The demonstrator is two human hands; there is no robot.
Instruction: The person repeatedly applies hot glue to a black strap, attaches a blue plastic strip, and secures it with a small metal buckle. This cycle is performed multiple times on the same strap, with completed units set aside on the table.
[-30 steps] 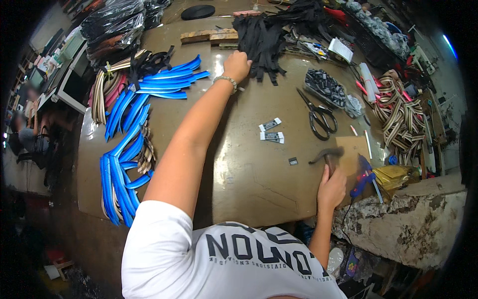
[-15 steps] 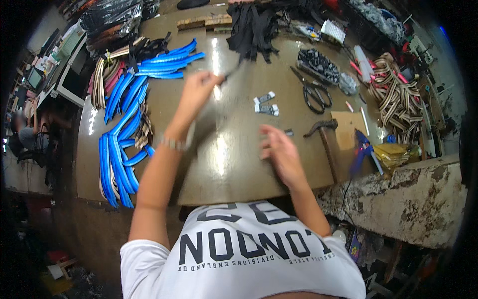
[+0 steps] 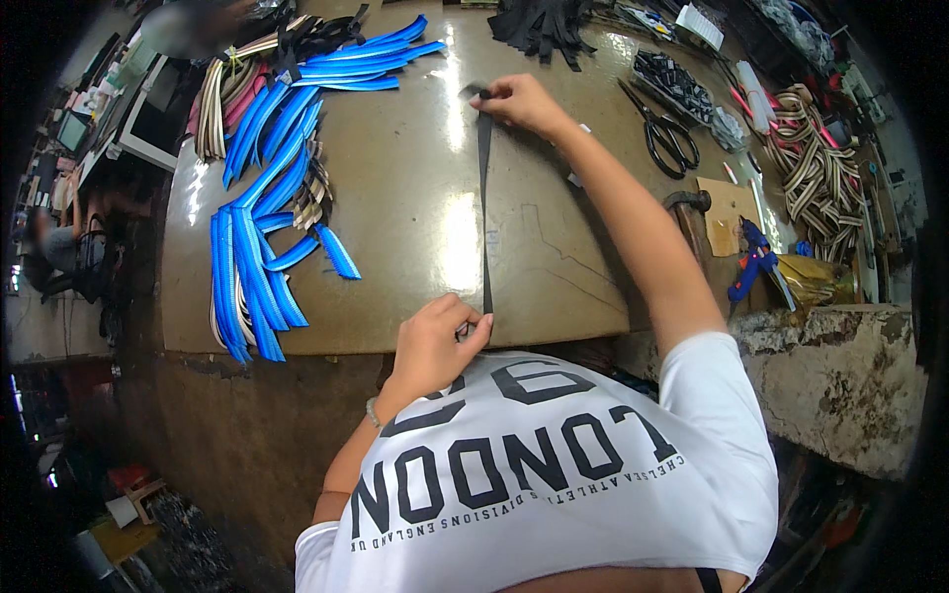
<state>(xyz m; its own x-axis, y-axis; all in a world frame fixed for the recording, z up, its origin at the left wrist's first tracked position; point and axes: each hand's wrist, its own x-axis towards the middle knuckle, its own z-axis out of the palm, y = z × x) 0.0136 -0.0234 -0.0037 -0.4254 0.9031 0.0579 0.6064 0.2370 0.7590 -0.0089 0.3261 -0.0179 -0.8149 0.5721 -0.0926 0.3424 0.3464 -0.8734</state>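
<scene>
A narrow black strap (image 3: 484, 208) runs straight across the table from its near edge toward the far side. My left hand (image 3: 435, 341) pinches its near end at the table's edge. Farther out, my right hand (image 3: 522, 102) grips its far end between thumb and fingers. A small dark piece shows at those fingertips, too blurred to make out. Beyond my right hand lies a bundle of black straps (image 3: 539, 28). My right forearm covers most of the small tags on the table.
Bundles of blue straps (image 3: 247, 267) lie at the left. To the right are black scissors (image 3: 664, 138), a hammer (image 3: 689, 210), a blue glue gun (image 3: 756, 259), a tray of black pieces (image 3: 672, 84) and striped straps (image 3: 806, 178). A person (image 3: 59, 247) is at the far left.
My left hand has come back from the far side to the near edge with the strap. My right hand has reached out and taken the far end. The view has shifted.
</scene>
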